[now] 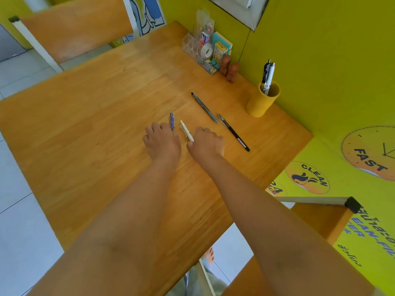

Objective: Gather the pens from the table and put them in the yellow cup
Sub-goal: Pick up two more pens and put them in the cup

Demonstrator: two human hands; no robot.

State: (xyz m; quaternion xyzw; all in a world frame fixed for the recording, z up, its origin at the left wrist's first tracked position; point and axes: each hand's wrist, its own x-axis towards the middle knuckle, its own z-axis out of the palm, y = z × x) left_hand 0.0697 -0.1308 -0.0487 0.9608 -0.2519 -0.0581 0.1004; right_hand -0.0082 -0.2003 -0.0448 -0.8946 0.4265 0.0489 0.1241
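Both my hands rest on the wooden table (85, 116) near its middle. My left hand (161, 141) lies over the lower end of a blue pen (171, 120), fingers curled on it. My right hand (206, 144) grips the lower end of a white pen (186, 130). A grey pen (204, 107) and a black pen (234, 132) lie on the table further right, untouched. The yellow cup (261, 101) stands near the wall at the right, with two pens (268, 74) upright in it.
A clear plastic organiser (204, 52) with tape, notes and clips sits at the table's far corner, with two small brown figures (229, 68) beside it. Wooden chairs stand at the far left (72, 26) and near right (320, 218). A yellow-green wall runs along the right.
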